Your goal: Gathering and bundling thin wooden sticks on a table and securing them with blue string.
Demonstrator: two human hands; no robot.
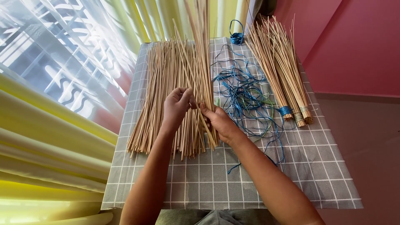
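Straw-coloured sticks form a thin bunch held upright over the loose stick pile at the middle of the grey checked cloth. The right hand clenches around the bunch's lower part; the left hand pinches sticks beside it. This looks like gathering and evening a bundle; tying would call for the blue string just right, near the tied bundles.

Bright daylight from left curtains (overexposed), sharp focus, soft shadows
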